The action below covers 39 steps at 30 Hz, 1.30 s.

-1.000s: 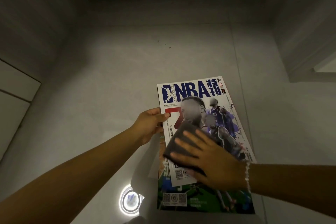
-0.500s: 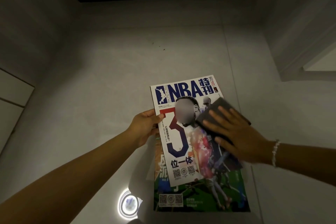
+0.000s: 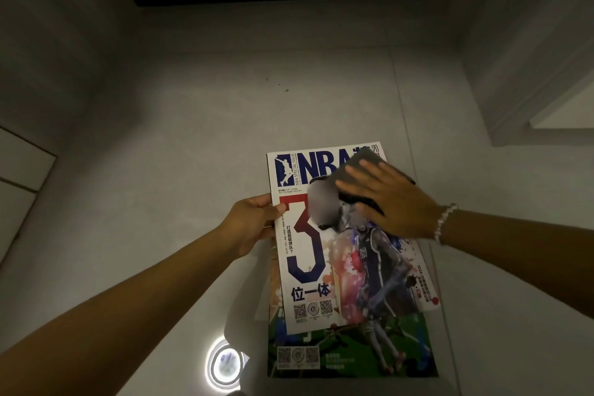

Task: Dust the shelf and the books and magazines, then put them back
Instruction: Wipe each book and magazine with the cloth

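NBA magazine [image 3: 321, 251]: printed paper, smooth cover with slight sheen. Second magazine [image 3: 353, 354] beneath the NBA magazine: printed paper, glossy green cover. Cloth [image 3: 363, 167] on the NBA magazine's upper right corner: dark grey fabric, matt, soft-looking. Bracelet [image 3: 445, 223] right of the NBA magazine: pale glossy beads. Floor [image 3: 193, 138] under the NBA magazine: grey tile, smooth, faintly reflective.

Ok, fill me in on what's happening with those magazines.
A person is dusting magazines over a grey floor. The left hand grips the left edge of the NBA magazine, thumb on the cover. The right hand lies flat on a dark cloth, pressing it against the cover's top right, over part of the title. A second magazine with a green cover sticks out beneath the first. No shelf is in view.
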Each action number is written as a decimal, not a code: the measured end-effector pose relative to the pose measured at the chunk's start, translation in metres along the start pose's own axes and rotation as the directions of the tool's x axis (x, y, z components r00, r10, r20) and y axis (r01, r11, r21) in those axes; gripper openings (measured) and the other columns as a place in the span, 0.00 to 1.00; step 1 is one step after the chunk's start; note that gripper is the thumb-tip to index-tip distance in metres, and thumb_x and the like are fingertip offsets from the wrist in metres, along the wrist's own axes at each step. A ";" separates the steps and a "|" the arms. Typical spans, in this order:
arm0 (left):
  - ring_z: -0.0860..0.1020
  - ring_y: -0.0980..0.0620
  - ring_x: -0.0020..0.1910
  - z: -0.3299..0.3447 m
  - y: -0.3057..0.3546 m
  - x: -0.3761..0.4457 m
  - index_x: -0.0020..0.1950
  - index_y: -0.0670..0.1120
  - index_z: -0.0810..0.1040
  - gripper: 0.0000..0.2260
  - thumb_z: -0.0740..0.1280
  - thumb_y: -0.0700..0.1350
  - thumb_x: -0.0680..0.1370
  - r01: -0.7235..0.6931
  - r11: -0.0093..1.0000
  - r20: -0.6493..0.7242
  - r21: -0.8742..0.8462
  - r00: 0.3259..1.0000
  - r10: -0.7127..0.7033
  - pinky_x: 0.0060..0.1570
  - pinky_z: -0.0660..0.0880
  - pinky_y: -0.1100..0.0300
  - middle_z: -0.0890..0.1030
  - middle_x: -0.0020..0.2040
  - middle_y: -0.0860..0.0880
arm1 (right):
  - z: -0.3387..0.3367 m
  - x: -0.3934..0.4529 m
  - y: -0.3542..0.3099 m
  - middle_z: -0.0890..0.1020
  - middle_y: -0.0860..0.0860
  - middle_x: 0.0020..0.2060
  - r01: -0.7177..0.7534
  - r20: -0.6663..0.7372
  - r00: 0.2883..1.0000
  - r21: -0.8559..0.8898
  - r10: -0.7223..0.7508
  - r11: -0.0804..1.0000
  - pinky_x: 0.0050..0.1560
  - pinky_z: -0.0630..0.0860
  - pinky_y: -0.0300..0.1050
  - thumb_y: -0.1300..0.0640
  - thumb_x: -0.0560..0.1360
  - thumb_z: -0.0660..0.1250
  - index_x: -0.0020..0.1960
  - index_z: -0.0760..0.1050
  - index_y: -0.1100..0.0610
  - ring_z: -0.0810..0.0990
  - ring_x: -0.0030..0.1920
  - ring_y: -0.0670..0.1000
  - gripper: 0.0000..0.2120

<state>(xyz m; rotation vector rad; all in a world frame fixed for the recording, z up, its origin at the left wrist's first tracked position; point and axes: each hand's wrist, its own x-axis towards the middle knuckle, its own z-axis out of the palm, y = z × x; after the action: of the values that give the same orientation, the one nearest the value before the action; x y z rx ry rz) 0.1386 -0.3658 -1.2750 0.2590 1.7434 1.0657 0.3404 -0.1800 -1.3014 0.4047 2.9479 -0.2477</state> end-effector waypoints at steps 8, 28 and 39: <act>0.83 0.48 0.50 -0.009 -0.001 -0.001 0.64 0.46 0.76 0.15 0.66 0.40 0.78 -0.006 1.000 0.104 0.023 0.995 0.004 0.46 0.81 0.55 0.83 0.55 0.47 | -0.007 0.036 -0.051 0.41 0.47 0.76 -0.163 0.009 0.987 0.084 0.163 0.983 0.72 0.32 0.51 0.45 0.80 0.47 0.76 0.41 0.42 0.36 0.75 0.53 0.27; 0.82 0.46 0.52 -0.014 -0.010 0.002 0.64 0.39 0.74 0.15 0.64 0.32 0.77 -0.008 0.995 0.218 -0.100 0.976 0.030 0.45 0.80 0.60 0.83 0.55 0.42 | -0.018 0.087 -0.083 0.43 0.45 0.77 0.017 0.066 0.997 0.118 -0.024 0.993 0.73 0.32 0.47 0.44 0.82 0.42 0.76 0.41 0.40 0.37 0.76 0.48 0.23; 0.83 0.48 0.50 -0.012 -0.008 -0.003 0.67 0.46 0.74 0.19 0.65 0.34 0.78 -0.027 0.997 0.194 -0.072 0.980 0.040 0.44 0.81 0.57 0.83 0.56 0.46 | -0.023 0.096 -0.063 0.41 0.50 0.77 -0.302 0.094 0.952 0.102 0.293 0.948 0.73 0.34 0.50 0.43 0.82 0.40 0.76 0.38 0.44 0.39 0.76 0.53 0.25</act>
<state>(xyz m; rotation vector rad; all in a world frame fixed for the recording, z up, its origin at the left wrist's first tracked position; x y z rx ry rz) 0.1326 -0.3784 -1.2785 0.3392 1.5285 1.0854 0.2286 -0.2118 -1.2871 0.8266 2.7549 -0.3851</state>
